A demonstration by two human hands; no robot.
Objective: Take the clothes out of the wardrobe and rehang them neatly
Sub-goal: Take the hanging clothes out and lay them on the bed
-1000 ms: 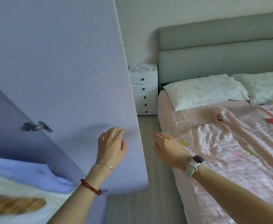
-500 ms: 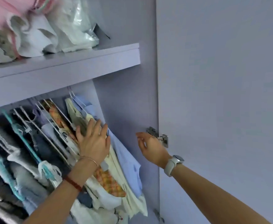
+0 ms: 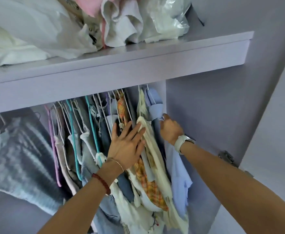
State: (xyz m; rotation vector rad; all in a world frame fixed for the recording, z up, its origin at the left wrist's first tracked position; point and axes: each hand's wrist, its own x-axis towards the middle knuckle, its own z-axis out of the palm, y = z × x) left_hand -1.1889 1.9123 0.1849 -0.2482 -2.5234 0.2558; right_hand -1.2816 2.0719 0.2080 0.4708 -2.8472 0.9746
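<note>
Inside the lilac wardrobe, several garments hang close together on thin hangers under a shelf (image 3: 138, 65). My left hand (image 3: 126, 144) lies flat with straight fingers against the clothes, between an orange plaid garment (image 3: 148, 184) and a cream garment (image 3: 157, 159). My right hand (image 3: 170, 130), with a white watch at the wrist, has its fingers curled round the shoulder of the light blue shirt (image 3: 178, 168) at the far right of the row. A grey knit garment (image 3: 20, 156) hangs apart at the left.
White and pink fabrics and a plastic bag (image 3: 170, 16) are piled on the shelf above. The wardrobe's side wall (image 3: 205, 107) stands just right of the blue shirt. The open door (image 3: 276, 124) with a metal hinge (image 3: 226, 157) is at the far right.
My view swung from the bed and door to the wardrobe's inside. My left hand came to rest on the hanging clothes; my right hand moved from near the hinge to the blue shirt.
</note>
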